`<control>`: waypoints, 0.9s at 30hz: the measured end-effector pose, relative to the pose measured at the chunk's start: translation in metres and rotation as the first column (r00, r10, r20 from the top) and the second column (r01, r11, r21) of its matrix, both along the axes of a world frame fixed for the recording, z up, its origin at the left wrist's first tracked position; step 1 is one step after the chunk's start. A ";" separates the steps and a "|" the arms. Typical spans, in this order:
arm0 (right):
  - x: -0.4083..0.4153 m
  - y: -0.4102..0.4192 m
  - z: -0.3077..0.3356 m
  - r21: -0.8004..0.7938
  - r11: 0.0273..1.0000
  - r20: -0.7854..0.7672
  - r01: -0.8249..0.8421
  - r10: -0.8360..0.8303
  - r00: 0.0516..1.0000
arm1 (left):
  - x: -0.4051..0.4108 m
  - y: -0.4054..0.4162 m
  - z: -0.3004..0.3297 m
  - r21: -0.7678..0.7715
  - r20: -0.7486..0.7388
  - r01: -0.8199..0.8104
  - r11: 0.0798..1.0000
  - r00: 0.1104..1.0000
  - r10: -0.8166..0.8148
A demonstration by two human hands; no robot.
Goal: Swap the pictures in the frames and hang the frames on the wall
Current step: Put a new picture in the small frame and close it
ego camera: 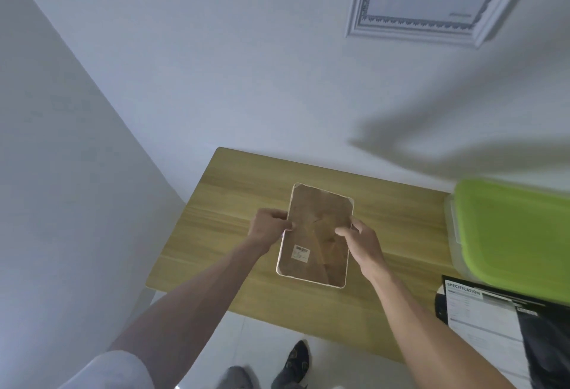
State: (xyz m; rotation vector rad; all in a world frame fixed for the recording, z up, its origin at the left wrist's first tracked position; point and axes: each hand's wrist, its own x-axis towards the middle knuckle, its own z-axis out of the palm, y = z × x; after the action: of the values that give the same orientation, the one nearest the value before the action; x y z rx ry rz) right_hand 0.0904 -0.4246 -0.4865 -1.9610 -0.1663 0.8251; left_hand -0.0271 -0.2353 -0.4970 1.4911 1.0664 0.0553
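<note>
A small white-rimmed picture frame [317, 234] with rounded corners faces me with its brown backing board, which carries a small barcode label. I hold it above the wooden table [222, 234]. My left hand [268, 228] pinches its left edge. My right hand [361, 243] grips its right edge, thumb on the backing. A larger ornate white frame [357, 3] hangs on the wall at the upper right, with a sheet reading "21x29.7CM" inside.
A clear box with a green lid [512, 234] stands at the table's right end. In front of it lies a black frame or sheet with a "SPECIFICATION" paper [481, 314]. White walls meet in a corner on the left. My shoes show on the floor below.
</note>
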 end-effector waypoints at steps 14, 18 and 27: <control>-0.026 0.063 0.160 0.200 0.976 0.317 0.082 -0.144 0.937 | -0.002 -0.047 0.143 0.401 0.358 0.011 0.916 0.918 -0.168; -0.032 0.052 0.183 0.304 0.927 0.286 0.221 -0.310 0.907 | -0.004 -0.066 0.161 0.421 0.441 0.051 0.906 0.861 -0.254; -0.024 -0.028 0.231 0.538 0.796 0.182 0.276 -0.430 0.884 | 0.005 -0.079 0.183 0.617 0.555 -0.085 0.782 0.752 -0.356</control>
State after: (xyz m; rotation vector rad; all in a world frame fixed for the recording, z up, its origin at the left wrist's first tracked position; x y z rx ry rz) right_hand 0.0659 -0.4522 -0.2551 -1.5344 -0.1580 0.1952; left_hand -0.0222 -0.3144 -0.3143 1.9204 0.3389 0.8361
